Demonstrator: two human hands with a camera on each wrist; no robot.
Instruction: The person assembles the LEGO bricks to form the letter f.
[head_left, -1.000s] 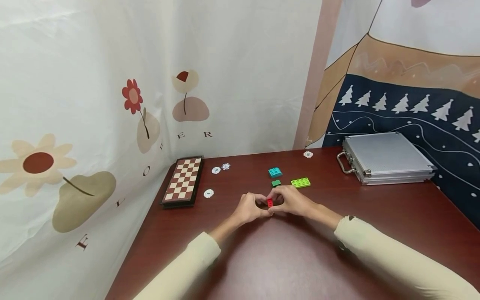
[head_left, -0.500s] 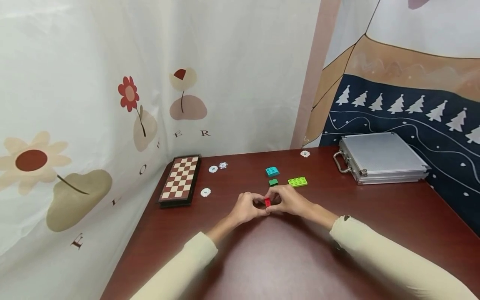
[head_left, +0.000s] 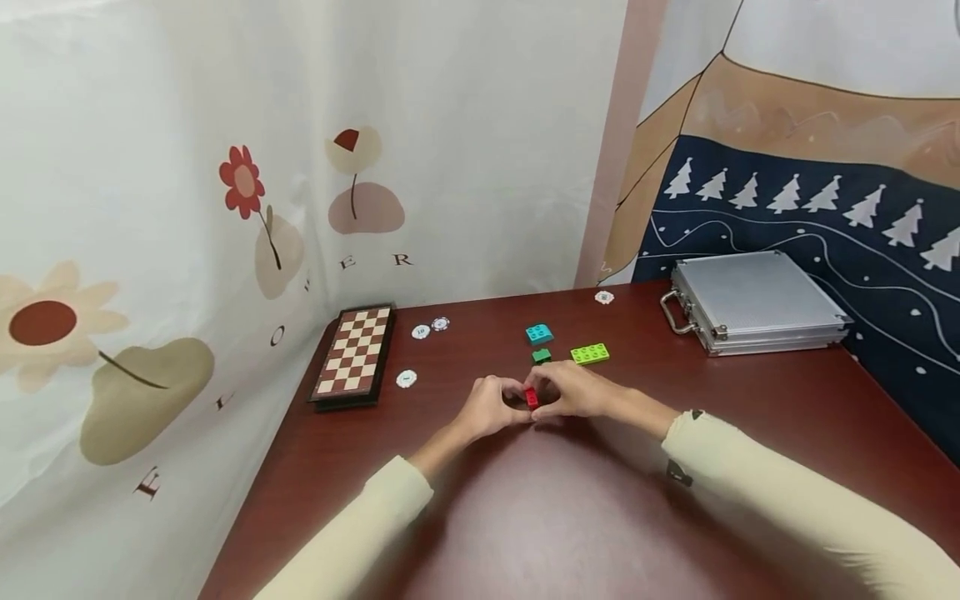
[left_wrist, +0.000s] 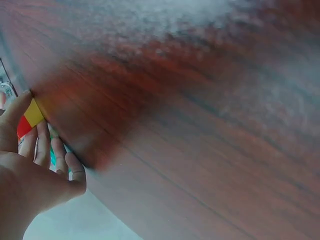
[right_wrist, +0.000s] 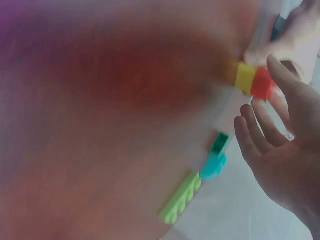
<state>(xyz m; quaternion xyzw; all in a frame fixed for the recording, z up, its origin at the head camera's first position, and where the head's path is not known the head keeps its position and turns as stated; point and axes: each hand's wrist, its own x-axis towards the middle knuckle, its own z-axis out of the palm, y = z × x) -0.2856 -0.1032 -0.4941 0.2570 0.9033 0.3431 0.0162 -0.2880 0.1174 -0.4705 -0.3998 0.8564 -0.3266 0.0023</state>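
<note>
Between my two hands stands a stack of toy building bricks. Its red brick (head_left: 532,398) faces up in the head view, where the yellow one is hidden. The right wrist view shows the yellow brick (right_wrist: 245,76) joined to the red brick (right_wrist: 261,83). My left hand (head_left: 486,408) pinches the stack from the left, thumb on the near side. From the right, my right hand (head_left: 576,389) pinches it too. A green brick (head_left: 542,356), a teal brick (head_left: 538,334) and a lime-green brick (head_left: 590,354) lie just beyond the hands.
A checkered game board (head_left: 354,352) lies at the left edge of the dark red table (head_left: 555,517). Several poker chips, such as one white chip (head_left: 407,379), are scattered near it. A silver case (head_left: 757,300) sits at the back right, and printed curtains (head_left: 480,150) hang behind.
The head view has shifted slightly, so everything sits a little further left and up. Both hands keep their hold on the bricks, and the red brick appears slightly turned.
</note>
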